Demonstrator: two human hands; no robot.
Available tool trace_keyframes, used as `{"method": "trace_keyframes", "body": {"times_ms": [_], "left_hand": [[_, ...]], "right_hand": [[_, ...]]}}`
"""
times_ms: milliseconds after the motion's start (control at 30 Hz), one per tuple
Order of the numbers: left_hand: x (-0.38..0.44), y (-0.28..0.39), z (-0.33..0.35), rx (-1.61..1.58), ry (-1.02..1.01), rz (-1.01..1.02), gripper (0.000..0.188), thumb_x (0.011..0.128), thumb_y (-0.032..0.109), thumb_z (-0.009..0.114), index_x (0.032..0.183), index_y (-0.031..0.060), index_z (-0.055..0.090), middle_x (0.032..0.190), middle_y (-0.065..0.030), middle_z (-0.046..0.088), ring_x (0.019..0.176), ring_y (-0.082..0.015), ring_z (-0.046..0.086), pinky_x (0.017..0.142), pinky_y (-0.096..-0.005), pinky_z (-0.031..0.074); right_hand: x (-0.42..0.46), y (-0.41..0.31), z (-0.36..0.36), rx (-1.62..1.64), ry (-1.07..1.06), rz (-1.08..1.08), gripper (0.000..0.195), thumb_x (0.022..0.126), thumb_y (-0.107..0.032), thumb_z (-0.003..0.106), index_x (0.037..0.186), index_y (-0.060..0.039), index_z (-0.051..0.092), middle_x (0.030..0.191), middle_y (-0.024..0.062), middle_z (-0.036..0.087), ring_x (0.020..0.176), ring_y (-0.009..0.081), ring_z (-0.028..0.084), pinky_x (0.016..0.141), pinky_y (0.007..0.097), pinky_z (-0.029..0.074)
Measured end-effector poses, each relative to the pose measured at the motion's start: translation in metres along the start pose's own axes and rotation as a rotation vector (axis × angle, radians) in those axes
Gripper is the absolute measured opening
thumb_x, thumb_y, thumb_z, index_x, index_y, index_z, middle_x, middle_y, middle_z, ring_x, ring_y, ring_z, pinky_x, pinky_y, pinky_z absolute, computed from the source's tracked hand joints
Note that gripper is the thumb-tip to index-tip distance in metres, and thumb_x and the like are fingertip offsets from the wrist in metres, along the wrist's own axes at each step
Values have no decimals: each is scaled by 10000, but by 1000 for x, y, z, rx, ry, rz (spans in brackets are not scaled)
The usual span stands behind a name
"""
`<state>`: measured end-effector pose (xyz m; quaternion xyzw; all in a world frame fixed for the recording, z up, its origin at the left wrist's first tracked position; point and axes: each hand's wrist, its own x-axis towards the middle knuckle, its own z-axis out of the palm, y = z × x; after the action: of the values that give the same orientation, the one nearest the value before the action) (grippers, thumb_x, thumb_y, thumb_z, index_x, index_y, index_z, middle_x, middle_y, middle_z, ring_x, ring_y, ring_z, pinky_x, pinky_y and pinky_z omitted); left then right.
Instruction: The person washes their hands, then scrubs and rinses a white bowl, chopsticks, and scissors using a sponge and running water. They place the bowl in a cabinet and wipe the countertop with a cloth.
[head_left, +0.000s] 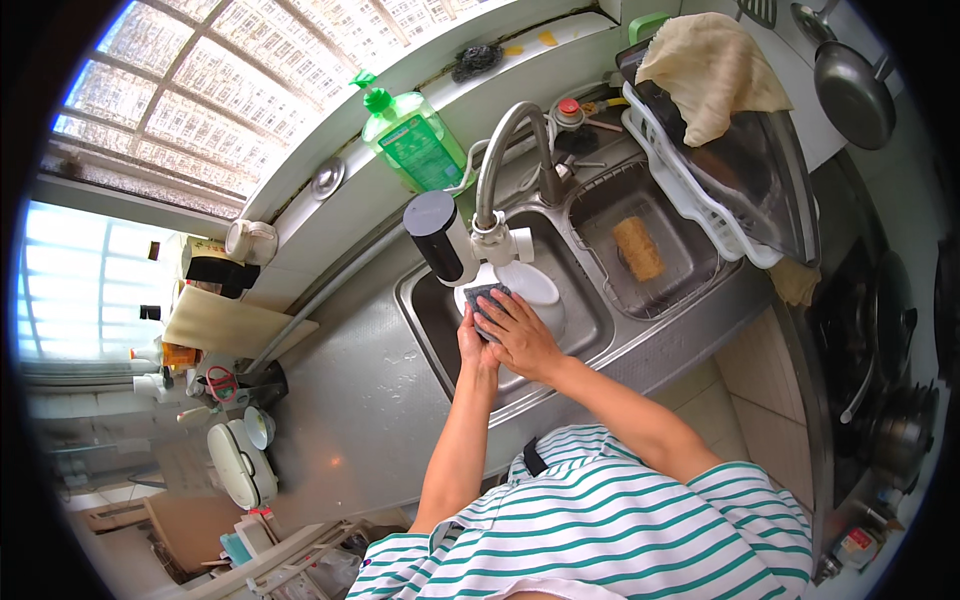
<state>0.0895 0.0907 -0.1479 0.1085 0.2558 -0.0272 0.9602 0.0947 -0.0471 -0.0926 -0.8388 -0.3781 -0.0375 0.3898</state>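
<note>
Over the left basin of a steel double sink (592, 341), my hands press a dark grey scouring pad (486, 294) between them. My left hand (472, 343) is cupped at the pad's near left side. My right hand (523, 335) lies across its top with the fingers stretched out, covering much of it. White dishes (531, 283), one of them oval, are in the basin just behind and below; my hands partly hide them. Above them stands a curved steel faucet (491, 161) with a white and black water filter (435, 236) on its spout.
A tan sponge (639, 247) lies in the right basin. A green dish soap bottle (420, 142) stands behind the faucet. A white dish rack (679, 180) bears a dark tray and a beige cloth (712, 75). Left are a cutting board (232, 324), scissors (222, 384) and a small bowl (259, 427).
</note>
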Motion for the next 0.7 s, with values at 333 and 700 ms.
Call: {"method": "trace_keyframes", "body": {"times_ms": [333,700], "left_hand": [[-9,8,24,116,256,140,423,917,329,391,1206,24,434,1202,-121,506,1112,-304,474,966,-466,355],[-24,5,24,203,115,100,368,900,269,449,1185,37,472,1166,-107,534,1068,-263,511,945,-421,388]], "right_hand": [[-49,43,-29,125,-80,-23,494,739,-69,508,1230,-51,456,1342,100,368,1277,283,279,1041,397,255],[25,35,9,326,-27,248,431,846,-125,453,1266,-43,408,1361,155,323,1278,312,265,1040,373,240]]}}
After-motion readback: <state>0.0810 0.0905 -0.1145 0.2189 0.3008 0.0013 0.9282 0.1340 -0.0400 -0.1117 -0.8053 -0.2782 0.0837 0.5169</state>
